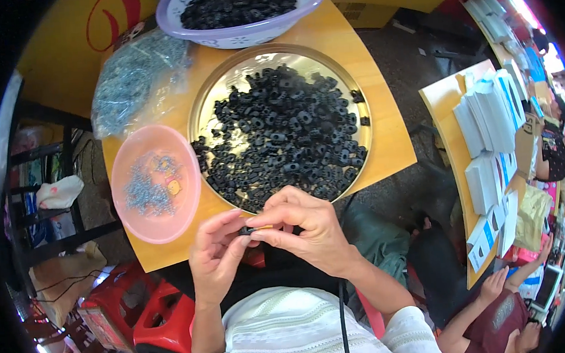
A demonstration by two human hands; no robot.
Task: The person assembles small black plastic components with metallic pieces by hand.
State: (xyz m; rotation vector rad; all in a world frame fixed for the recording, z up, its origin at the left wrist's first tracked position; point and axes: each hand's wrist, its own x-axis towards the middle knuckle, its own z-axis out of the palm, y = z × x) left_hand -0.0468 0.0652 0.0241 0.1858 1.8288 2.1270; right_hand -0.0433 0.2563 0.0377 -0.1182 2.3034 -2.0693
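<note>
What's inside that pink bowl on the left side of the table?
The pink bowl holds a loose heap of small silvery pieces, with a yellow printed figure showing on the bottom beside them. Whatever lies under the heap is covered and can't be seen.

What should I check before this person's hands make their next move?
1. Small black piece secure: ok, at the fingertips of the left-hand grip and right-hand grip.
2. Black parts close by: ok, heaped on the round tray just beyond the hands.
3. Tray rim clear: not ok, some parts lie against it at left.
4. Silvery pieces contained: ok, inside the pink bowl.
5. Held piece undamaged: cannot tell, fingers hide much.
</note>
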